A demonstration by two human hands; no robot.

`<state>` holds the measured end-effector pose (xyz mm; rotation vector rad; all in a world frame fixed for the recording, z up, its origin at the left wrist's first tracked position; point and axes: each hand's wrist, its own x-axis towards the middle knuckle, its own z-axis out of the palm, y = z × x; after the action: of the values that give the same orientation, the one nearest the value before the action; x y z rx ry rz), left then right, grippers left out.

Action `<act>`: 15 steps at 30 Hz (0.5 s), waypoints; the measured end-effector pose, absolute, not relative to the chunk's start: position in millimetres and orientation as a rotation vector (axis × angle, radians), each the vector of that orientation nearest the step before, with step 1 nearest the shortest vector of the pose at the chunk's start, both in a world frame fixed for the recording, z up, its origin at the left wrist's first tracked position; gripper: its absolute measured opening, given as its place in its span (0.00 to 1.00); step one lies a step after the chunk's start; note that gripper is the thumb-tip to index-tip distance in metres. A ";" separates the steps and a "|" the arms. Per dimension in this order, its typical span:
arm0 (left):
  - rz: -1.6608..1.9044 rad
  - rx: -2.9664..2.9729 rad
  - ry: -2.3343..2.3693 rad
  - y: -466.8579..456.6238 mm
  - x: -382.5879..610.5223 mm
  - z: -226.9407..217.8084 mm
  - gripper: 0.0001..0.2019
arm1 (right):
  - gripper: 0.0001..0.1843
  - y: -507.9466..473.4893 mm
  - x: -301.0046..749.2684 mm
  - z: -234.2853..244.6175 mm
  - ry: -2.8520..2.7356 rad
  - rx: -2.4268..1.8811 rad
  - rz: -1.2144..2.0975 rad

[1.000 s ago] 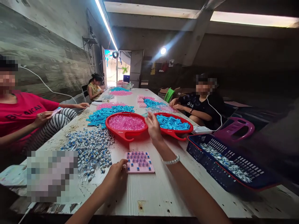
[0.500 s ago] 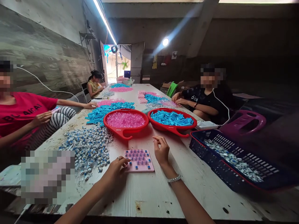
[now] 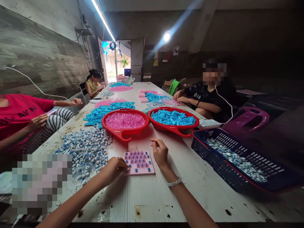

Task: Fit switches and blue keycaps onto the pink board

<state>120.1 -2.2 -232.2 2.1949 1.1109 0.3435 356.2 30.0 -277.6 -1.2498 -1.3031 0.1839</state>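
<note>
Pink board [image 3: 140, 163] between half-closed left hand [image 3: 116, 167], at its edge, half-curled right hand [image 3: 161, 154], just beside (anything gripped in either: cannot tell)

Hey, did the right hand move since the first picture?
Yes, the right hand came back from the red baskets toward the wearer, beside the pink board.

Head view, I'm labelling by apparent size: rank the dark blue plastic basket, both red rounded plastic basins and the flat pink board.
1. Dark blue plastic basket
2. Left red basin and right red basin: too alike to rank
3. Flat pink board
</note>
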 end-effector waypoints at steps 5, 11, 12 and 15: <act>0.233 2.086 1.176 10.6 125.0 -228.1 0.11 | 0.12 30.0 355.0 -277.5 -1.293 -1.251 0.231; -0.029 1.870 1.167 40.3 130.5 -221.7 0.09 | 0.12 30.7 356.3 -280.8 -1.247 -1.265 0.283; -0.071 1.844 1.168 44.6 131.9 -222.0 0.09 | 0.12 31.0 356.7 -281.8 -1.237 -1.268 0.292; -0.139 1.827 1.184 55.2 137.7 -225.2 0.09 | 0.12 31.5 357.3 -283.8 -1.224 -1.277 0.311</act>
<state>137.7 55.2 -225.2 1.8273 1.1840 -0.1392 357.3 31.5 -283.8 -1.2772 -1.2236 0.3107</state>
